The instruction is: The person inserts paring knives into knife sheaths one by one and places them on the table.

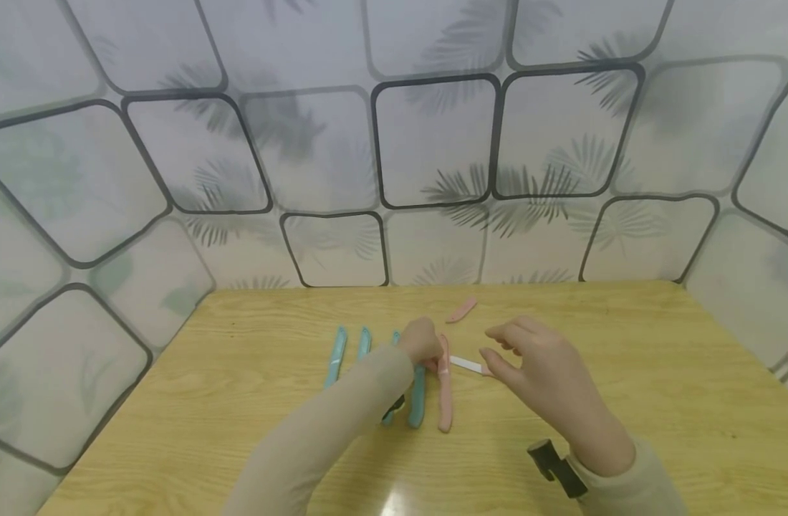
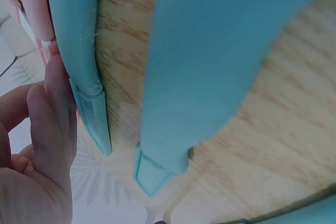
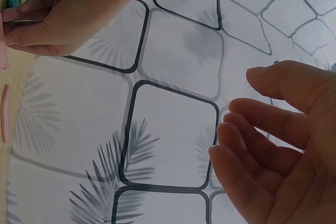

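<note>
In the head view, my left hand (image 1: 421, 342) is bent over the row, its fingertips at the left side of a pink eyebrow razor (image 1: 445, 401). The left wrist view shows fairly straight fingers (image 2: 60, 98) touching around that razor's neck. Beside it lies a teal razor (image 1: 417, 401) with its cap end pointing away. My right hand (image 1: 545, 365) hovers to the right with loosely bent fingers and a raised thumb; its palm (image 3: 294, 182) holds nothing. Near its thumb lies a slim white blade (image 1: 465, 364) with a pink end, partly hidden behind the hand.
More teal razors (image 1: 336, 358) lie side by side on the left, partly hidden by my left sleeve (image 1: 342, 423). A small pink piece (image 1: 461, 309) lies farther back on the wooden table (image 1: 626, 358). A patterned wall (image 1: 433, 143) stands behind the table.
</note>
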The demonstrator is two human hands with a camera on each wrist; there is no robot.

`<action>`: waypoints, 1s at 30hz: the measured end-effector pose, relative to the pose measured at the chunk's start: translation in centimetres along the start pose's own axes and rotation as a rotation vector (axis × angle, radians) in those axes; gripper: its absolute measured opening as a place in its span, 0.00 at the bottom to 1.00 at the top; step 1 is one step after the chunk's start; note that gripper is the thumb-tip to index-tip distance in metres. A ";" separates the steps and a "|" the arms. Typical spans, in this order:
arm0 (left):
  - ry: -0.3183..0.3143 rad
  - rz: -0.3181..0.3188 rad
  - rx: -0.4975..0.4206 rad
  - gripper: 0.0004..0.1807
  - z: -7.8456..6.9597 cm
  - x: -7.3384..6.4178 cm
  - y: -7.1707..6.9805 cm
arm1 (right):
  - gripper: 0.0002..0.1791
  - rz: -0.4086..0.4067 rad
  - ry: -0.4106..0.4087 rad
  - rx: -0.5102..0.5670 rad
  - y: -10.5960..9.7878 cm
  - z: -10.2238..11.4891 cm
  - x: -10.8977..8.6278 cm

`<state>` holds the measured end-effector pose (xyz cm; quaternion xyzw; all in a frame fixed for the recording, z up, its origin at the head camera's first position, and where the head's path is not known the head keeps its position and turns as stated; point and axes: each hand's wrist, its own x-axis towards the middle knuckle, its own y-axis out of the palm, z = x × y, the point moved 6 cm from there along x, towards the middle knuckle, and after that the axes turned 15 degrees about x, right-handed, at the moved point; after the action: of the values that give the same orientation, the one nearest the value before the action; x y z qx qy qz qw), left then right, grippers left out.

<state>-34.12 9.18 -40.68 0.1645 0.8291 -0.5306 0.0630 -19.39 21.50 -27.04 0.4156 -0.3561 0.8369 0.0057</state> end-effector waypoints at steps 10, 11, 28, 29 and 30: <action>0.022 0.003 0.038 0.20 -0.4 0.1 -0.4 | 0.09 -0.007 -0.013 -0.005 -0.2 0.1 0.0; 0.035 -0.011 0.065 0.18 -0.6 0.1 -0.6 | 0.10 -0.010 -0.017 -0.005 -0.2 0.1 0.0; 0.215 -0.231 0.446 0.19 -6.5 3.0 -3.4 | 0.09 0.001 0.106 -0.012 -0.8 -1.3 0.0; 0.227 -0.249 0.472 0.17 -6.8 3.2 -3.4 | 0.09 -0.003 0.107 -0.012 -0.9 -1.3 0.0; 0.243 -0.269 0.511 0.15 -7.1 3.5 -3.3 | 0.09 -0.009 0.102 -0.012 -1.0 -1.3 0.0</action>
<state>-37.98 14.97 -35.77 0.1259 0.6848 -0.7018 -0.1506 -20.02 23.03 -26.95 0.3738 -0.3585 0.8549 0.0302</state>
